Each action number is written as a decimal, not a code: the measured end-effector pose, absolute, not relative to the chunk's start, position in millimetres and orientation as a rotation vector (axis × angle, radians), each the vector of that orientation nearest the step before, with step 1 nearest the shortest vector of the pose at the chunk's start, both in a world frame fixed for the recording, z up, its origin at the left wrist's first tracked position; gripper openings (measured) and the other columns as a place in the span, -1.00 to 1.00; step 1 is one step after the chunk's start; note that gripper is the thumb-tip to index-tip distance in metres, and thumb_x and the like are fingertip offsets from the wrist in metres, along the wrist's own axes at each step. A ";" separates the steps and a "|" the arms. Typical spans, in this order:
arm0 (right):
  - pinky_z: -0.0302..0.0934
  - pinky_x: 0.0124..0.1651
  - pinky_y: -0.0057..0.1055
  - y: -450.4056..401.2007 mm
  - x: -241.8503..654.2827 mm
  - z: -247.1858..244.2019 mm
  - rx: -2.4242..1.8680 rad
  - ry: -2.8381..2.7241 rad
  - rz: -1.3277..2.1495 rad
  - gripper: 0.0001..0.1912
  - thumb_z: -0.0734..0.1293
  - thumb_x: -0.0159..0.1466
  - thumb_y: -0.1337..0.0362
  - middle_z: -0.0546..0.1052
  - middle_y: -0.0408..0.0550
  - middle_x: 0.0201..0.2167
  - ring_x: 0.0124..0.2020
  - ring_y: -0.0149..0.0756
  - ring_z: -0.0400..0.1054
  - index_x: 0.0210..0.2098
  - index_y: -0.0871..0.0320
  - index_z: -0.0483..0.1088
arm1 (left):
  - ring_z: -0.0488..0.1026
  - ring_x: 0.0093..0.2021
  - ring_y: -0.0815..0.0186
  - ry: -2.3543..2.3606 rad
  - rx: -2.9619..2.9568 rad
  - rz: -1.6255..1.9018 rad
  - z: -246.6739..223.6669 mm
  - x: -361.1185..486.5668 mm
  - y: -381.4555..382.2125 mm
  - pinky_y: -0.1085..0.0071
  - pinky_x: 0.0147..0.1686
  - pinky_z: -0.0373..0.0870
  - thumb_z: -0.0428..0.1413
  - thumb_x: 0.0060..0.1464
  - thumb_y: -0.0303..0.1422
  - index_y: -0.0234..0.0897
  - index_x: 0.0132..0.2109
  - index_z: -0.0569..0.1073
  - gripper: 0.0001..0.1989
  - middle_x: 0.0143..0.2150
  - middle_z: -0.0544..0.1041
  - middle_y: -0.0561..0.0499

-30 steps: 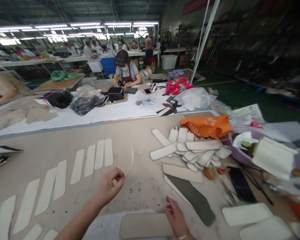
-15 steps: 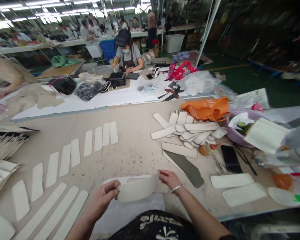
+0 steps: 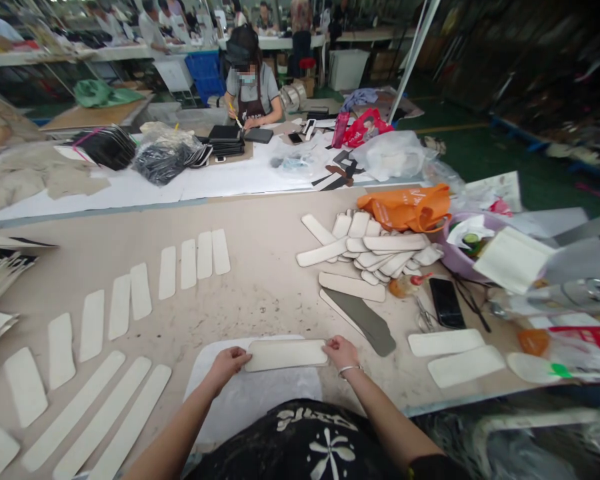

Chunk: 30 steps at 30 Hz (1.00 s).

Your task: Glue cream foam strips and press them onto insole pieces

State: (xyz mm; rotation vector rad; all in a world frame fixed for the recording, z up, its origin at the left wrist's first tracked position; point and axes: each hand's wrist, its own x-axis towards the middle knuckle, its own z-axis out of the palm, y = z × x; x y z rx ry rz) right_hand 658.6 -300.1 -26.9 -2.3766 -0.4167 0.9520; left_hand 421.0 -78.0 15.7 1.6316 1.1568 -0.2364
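A cream-coloured strip with rounded corners (image 3: 287, 355) lies level over a white sheet (image 3: 215, 413) at the table's near edge. My left hand (image 3: 231, 365) pinches its left end, and my right hand (image 3: 341, 351), with a bracelet at the wrist, pinches its right end. Another pale edge shows just behind the strip. To the left, several short cream pieces (image 3: 91, 325) are laid in a slanting row, with three long strips (image 3: 103, 419) nearer me. A heap of cream pieces (image 3: 380, 250) sits beyond my right hand, near a dark grey piece (image 3: 363, 320).
On the right are an orange bag (image 3: 410, 205), a purple basin (image 3: 455, 250), a bottle with a red tip (image 3: 405, 285), a black phone (image 3: 447, 303) and two cream pieces (image 3: 447, 342). Across the table a person (image 3: 253, 93) in an apron sits working.
The strip was raised and curved between my hands; now it is flat and lower on the white sheet. Both hands still hold its ends. The view has tilted downward.
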 end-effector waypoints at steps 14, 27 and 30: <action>0.08 -0.37 -0.48 -298.2 661.4 -44.8 -2.512 -0.524 0.975 -0.92 0.33 0.05 0.25 0.49 -0.20 -0.53 -0.43 -0.37 0.36 -0.48 0.12 0.37 | 0.45 -0.34 0.29 1.356 2.042 -0.435 -18.1 438.7 -67.2 0.46 -0.39 0.15 0.11 -0.02 -0.27 -0.26 -0.43 0.50 -0.83 -0.46 0.53 0.01; 0.10 -0.35 -0.49 -301.7 661.1 -48.0 -2.475 -0.561 0.990 -0.92 0.29 0.06 0.26 0.49 -0.22 -0.51 -0.43 -0.38 0.37 -0.42 0.11 0.36 | 0.46 -0.30 0.32 1.367 2.070 -0.525 -10.7 437.4 -73.2 0.50 -0.37 0.18 0.13 -0.03 -0.28 -0.25 -0.37 0.52 -0.85 -0.38 0.57 0.03; 0.10 -0.36 -0.49 -301.8 661.0 -49.4 -2.461 -0.551 0.990 -0.93 0.29 0.05 0.27 0.49 -0.23 -0.52 -0.44 -0.38 0.37 -0.43 0.11 0.35 | 0.47 -0.30 0.30 1.375 2.081 -0.546 -10.2 439.1 -73.1 0.48 -0.37 0.19 0.13 -0.04 -0.28 -0.25 -0.38 0.52 -0.86 -0.39 0.56 0.02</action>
